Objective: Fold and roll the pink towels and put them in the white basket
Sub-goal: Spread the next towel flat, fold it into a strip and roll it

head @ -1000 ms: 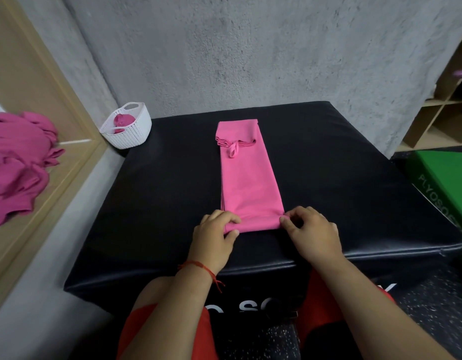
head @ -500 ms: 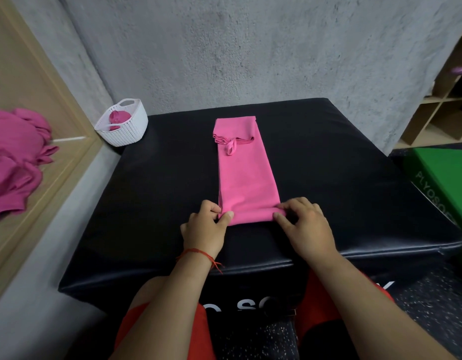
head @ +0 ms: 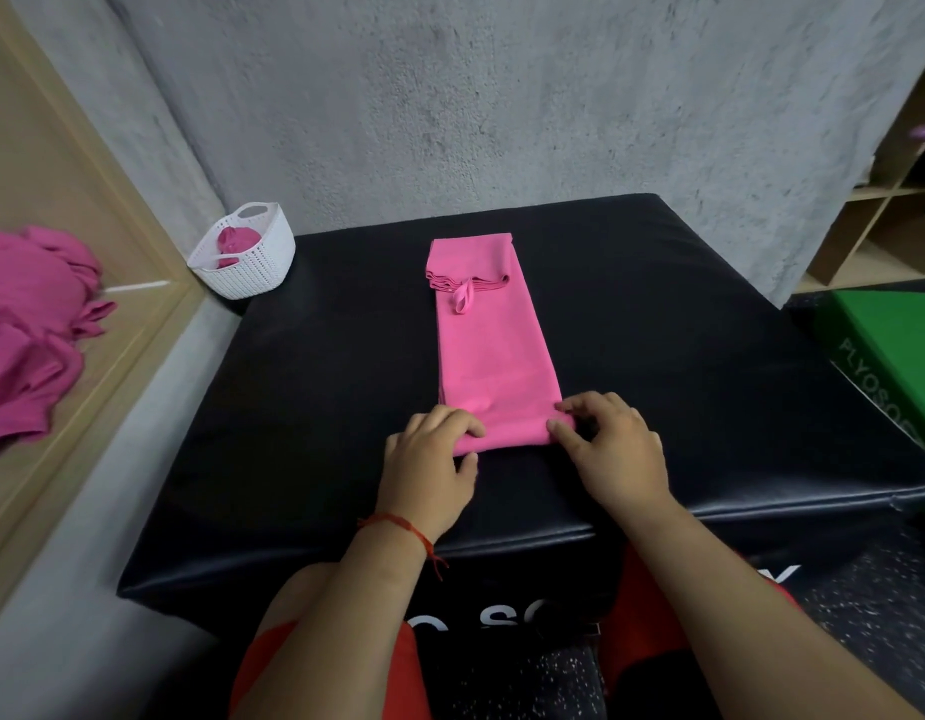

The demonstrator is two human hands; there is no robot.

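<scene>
Both near corners of towel [head: 494,356] are pinched, by left hand [head: 429,457] and right hand [head: 616,452]; long axis is laid straight ahead; roll seemingly begun.

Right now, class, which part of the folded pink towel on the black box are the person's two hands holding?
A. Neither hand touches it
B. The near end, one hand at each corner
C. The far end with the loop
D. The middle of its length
B: the left hand and the right hand each pinch a corner of the pink towel at its near end; the loop at the far end lies untouched.
</scene>
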